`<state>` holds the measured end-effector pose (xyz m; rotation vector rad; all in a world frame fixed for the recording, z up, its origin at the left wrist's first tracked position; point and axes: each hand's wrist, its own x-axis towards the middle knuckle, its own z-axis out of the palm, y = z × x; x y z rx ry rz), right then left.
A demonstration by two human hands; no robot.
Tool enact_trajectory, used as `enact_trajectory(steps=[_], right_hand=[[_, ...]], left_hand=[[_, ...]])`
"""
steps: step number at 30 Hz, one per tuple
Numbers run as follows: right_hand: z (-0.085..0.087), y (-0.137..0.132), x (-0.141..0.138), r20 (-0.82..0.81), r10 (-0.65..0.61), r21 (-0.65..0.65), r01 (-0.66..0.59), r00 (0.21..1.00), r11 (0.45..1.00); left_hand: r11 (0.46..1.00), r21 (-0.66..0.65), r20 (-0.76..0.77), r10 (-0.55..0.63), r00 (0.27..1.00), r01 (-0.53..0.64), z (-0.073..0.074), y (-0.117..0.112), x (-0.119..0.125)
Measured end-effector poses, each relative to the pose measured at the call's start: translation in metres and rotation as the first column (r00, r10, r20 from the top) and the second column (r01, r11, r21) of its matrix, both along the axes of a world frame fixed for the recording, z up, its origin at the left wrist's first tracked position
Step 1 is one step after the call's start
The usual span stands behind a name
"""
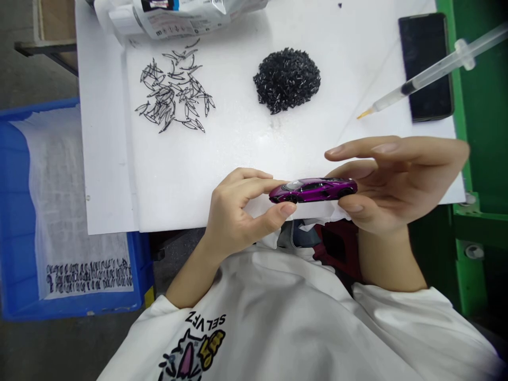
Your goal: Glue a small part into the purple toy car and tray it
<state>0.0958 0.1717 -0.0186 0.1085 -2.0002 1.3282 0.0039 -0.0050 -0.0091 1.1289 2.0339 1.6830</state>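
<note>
**Purple die-cast sports car (313, 190) being held at the near edge of the counter (101, 137)**

Item one: I am watching the purple die-cast sports car being held in both hands, side-on, just above a crumpled white tissue (317, 212) at the white board's near edge. The step in hand is holding and turning this car over; the view shows no part being fitted at this moment.

Item two: the left hand (238, 211) is clamping the car's front end between thumb and fingers.

Item three: the right hand (397, 182) is staying spread around the rear end and is not clamping. Its index finger is standing clear above the roof, and its thumb is lying just below the rear wheel; I cannot tell whether it is touching.

Item four: a heap of small black slivers (286, 80) is sitting mid-counter, beside a loose scatter of thin, black-edged leaf-shaped pieces (174, 90).

Item five: a glue syringe (432, 71) with a yellow tip is lying across a black smartphone (423, 47), near the green frame (478, 106).

Item six: a foil pouch (178, 13) is lying at the far edge.

Item seven: a blue plastic crate (24, 143) is standing to the left, with rows of small black pieces (89, 278) lined up on its white liner.
</note>
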Motion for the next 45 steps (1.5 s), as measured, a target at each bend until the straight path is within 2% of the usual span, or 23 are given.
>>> enact_trajectory(steps=[12, 30, 34, 40, 45], right_hand=[[0.0049, 0.0021, -0.0006, -0.028, 0.035, 0.096, -0.032, 0.999, 0.995], [0.007, 0.0016, -0.0036, -0.07, 0.062, 0.145, -0.052, 0.996, 0.988], [0.0061, 0.0018, -0.0039, -0.107, 0.077, 0.198, -0.054, 0.991, 0.979], [0.0059, -0.001, -0.0049, -0.137, 0.081, 0.319, -0.033, 0.987, 0.947], [0.0048, -0.002, -0.0043, -0.135, 0.085, 0.325, -0.037, 0.987, 0.945]], left_hand=[[0.999, -0.018, -0.003, -0.03, 1.0, 0.03, 0.0015, -0.0012, -0.0004], [0.998, -0.031, 0.024, -0.055, 0.998, 0.056, 0.0029, -0.0022, -0.0018], [0.996, -0.049, 0.032, -0.075, 0.997, 0.076, 0.0038, -0.0024, -0.0021], [0.993, -0.109, 0.027, -0.034, 0.999, 0.037, 0.0041, -0.001, 0.0005], [0.989, -0.136, 0.057, -0.046, 0.997, 0.053, 0.0052, -0.0015, 0.001]])
